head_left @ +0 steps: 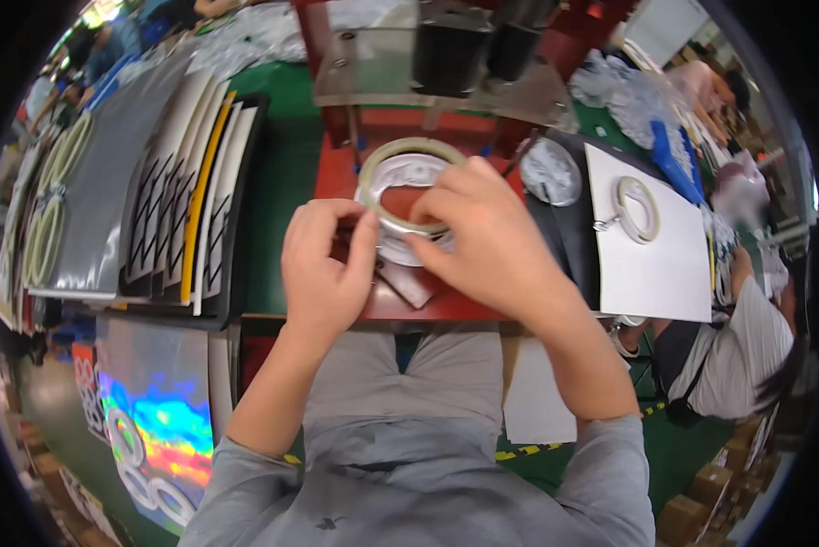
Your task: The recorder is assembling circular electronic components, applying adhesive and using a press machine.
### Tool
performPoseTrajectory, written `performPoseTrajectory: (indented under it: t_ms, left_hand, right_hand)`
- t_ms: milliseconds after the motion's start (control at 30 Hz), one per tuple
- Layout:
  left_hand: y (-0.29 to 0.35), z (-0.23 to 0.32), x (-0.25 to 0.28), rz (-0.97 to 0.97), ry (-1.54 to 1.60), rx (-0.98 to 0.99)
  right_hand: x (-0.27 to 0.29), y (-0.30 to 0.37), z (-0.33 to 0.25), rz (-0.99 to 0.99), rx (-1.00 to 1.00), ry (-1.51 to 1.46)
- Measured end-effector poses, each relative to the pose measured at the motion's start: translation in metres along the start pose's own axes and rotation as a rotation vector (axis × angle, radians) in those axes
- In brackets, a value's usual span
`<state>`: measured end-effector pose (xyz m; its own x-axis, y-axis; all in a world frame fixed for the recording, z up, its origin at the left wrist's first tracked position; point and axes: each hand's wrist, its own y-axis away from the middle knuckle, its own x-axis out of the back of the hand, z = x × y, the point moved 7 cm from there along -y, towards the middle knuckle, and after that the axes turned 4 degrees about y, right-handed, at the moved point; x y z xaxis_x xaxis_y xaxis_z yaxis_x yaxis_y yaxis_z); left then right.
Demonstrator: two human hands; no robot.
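A pale cream ring with a white inner band sits tilted over the red base of a press in front of me. My left hand pinches its left edge between thumb and forefinger. On the right side, my right hand grips the ring's rim, thumb low and fingers curled through the opening. Beneath the ring lies another white round piece, mostly covered by it and my fingers. A small light flat piece lies on the red base nearer to me.
Above my hands hangs the press head with dark blocks and a clear plate. Stacked boards and pale rings stand at left. At right, a white board carries a ring with a metal clip, beside a clear round dish.
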<state>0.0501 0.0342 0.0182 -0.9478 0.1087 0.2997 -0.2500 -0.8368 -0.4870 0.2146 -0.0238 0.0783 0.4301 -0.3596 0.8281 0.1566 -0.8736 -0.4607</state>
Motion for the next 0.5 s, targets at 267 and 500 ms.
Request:
performPoseTrajectory:
  t_ms: [267, 500]
  left_hand:
    - [0.011, 0.0, 0.015, -0.055, 0.027, -0.167]
    - [-0.02, 0.036, 0.014, -0.1, -0.063, -0.408]
  right_hand:
    - [0.017, -0.001, -0.009, -0.105, 0.019, 0.082]
    - [0.18, -0.025, 0.046, 0.409, 0.117, 0.11]
